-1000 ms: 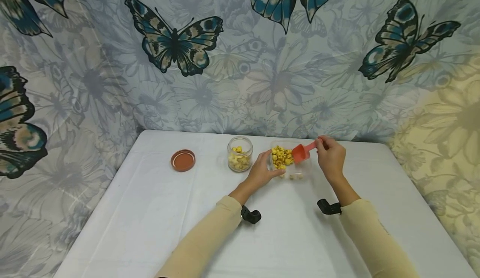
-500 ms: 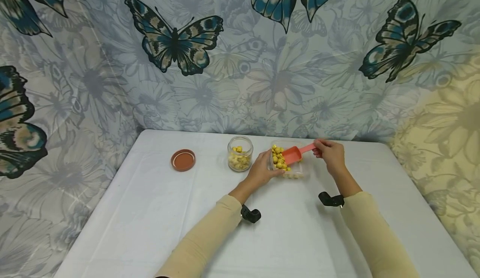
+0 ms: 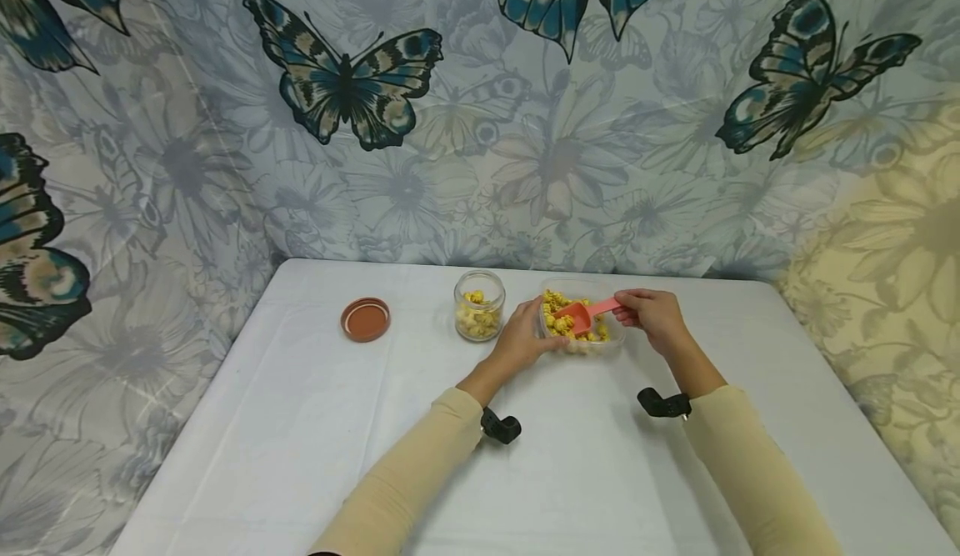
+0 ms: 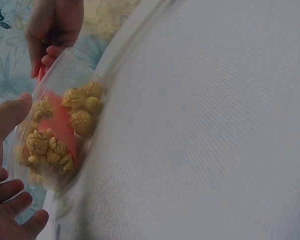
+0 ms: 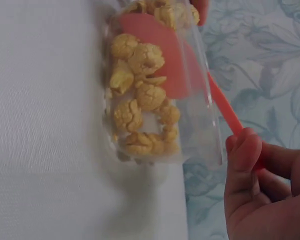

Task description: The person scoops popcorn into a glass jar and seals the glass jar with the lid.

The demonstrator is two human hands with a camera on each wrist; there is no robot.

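Observation:
A clear plastic container (image 3: 611, 338) with yellow popcorn (image 3: 557, 299) stands toward the back of the table. My left hand (image 3: 519, 341) holds it at its left end, thumb along the front side and fingers farther back. My right hand (image 3: 651, 314) pinches the handle of a coral-red scoop (image 3: 577, 318). The scoop's bowl lies down among the popcorn, seen through the clear wall in both wrist views. Several popcorn pieces (image 5: 150, 95) lie around the scoop in the right wrist view. Left of the container is an open glass jar (image 3: 480, 306), partly filled with popcorn.
A brown-red round lid (image 3: 365, 319) lies on the white tablecloth (image 3: 300, 423), left of the jar. Behind the table hangs a butterfly-patterned backdrop (image 3: 555, 164). Both wrists carry black camera mounts (image 3: 501, 426).
The right hand and the scoop have moved left, and the scoop has gone deeper into the popcorn, some of which has shifted to the right. The left hand stays in place.

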